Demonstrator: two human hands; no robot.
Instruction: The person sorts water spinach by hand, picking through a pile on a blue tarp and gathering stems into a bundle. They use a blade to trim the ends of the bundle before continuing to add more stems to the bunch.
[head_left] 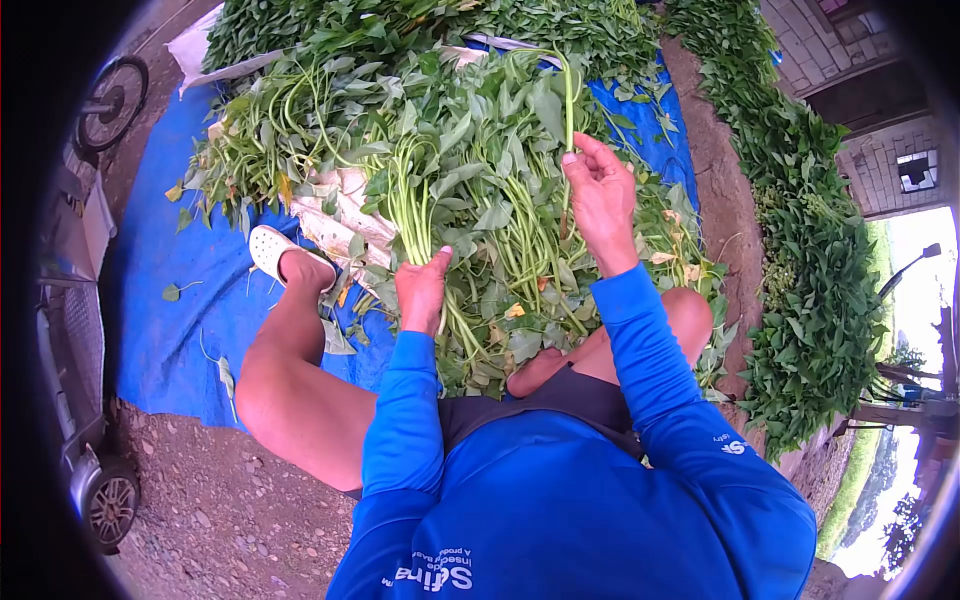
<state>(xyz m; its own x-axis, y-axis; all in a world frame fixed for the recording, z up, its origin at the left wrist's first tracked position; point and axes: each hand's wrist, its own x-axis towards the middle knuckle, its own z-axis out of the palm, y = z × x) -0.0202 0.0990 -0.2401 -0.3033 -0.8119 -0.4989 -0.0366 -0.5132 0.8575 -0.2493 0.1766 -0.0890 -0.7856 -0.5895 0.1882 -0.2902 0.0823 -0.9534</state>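
Observation:
My left hand (421, 291) is closed around a bunch of long green leafy stems (408, 205), whose leaves fan out above the fist and whose stem ends stick out below it. In my right hand (602, 196), a single long stem (570, 100) is pinched between thumb and fingers; its upper end bends over to the left. Between and beyond both hands lies a thick heap of loose leafy greens (500, 215), with a few yellowed leaves among them. The stem's lower end, below my right hand, is partly lost against the heap.
A blue tarp (170, 300) lies under the heap, with a pale sack (345, 215) partly covered by greens. More greens (810, 330) are piled along the right. A wheel (108, 105) and a vehicle (100, 490) stand at the left. Gravelly ground (220, 510) shows below the tarp.

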